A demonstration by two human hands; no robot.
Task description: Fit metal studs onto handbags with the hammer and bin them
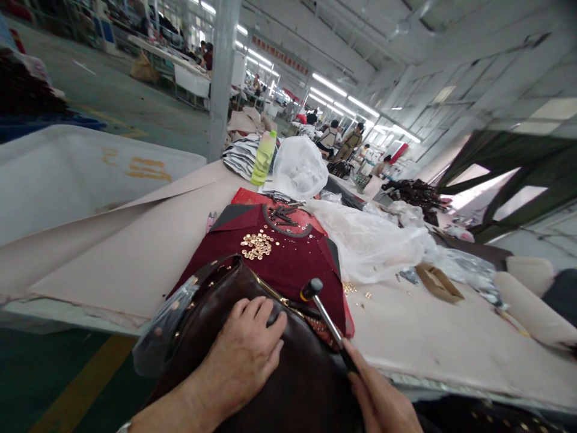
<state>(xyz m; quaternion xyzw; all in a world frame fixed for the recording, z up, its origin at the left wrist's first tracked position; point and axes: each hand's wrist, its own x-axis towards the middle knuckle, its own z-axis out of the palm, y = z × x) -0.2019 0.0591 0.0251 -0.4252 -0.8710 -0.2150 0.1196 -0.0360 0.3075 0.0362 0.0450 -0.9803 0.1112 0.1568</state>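
Leather (311, 382) lies beneath the loosely spread left hand (252, 346), right hand (377, 394) closed round a hammer (329, 319).

Gloss beside matt

Under the left hand (247, 349), smooth, glossy brown leather-look material (302, 373); just beyond it, a shiny metal zip (271, 287). In the right hand (381, 394), a hammer (329, 319) with bright metal shaft, dull black head (311, 289). Past both hands, matt maroon cloth (297, 276), polished metal-look discs (256, 244), crinkled translucent plastic (372, 240).

Bare left hand (246, 352) here, bare forearm (180, 404) behind it, and look, a pale, silvery sliver (124, 427) cropped at the edge! Right hand (383, 397), bare too!
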